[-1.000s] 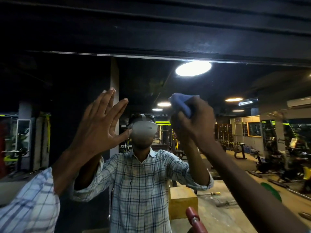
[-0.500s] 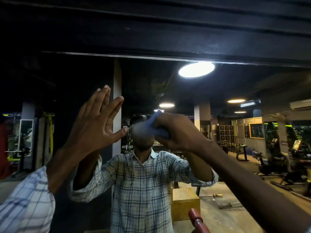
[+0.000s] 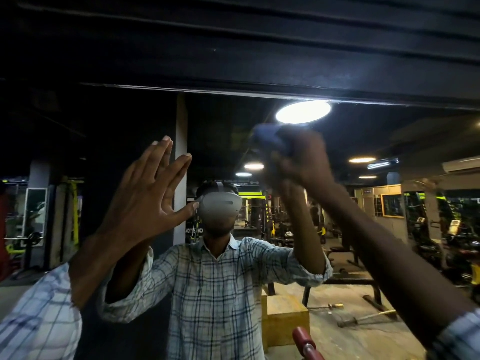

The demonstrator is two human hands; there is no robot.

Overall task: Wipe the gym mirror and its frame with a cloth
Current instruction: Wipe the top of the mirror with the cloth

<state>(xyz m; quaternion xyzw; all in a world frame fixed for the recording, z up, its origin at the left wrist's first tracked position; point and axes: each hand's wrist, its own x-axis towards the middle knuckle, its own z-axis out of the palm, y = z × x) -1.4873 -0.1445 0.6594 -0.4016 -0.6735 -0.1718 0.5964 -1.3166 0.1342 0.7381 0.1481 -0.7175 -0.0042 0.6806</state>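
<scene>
Up and to the right goes my right hand [image 3: 298,157], from in front of my reflected face to just under the bright lamp [image 3: 302,115] mirrored in the glass. Its fingers are curled tight round the blue cloth [image 3: 270,142], which bulges out on the thumb side and presses on the mirror [image 3: 220,126]; both are blurred by the swing. My left hand [image 3: 145,193] has kept its place well to the left and lower, fingers straight and spread, holding nothing, and seemingly laid flat against the glass.

What matters for the next stroke, I judge, is the frame [image 3: 233,81]. Its top edge lies just above the right hand and runs long from side to side, sloping slightly down to the right. The right hand is much the nearer of the two, so a short push upward should carry the cloth onto it.

Farther out, below and left of the cloth, a dark sign [image 3: 193,231] shows white letters. They are mirrored and partly hidden, and I cannot read them.
</scene>
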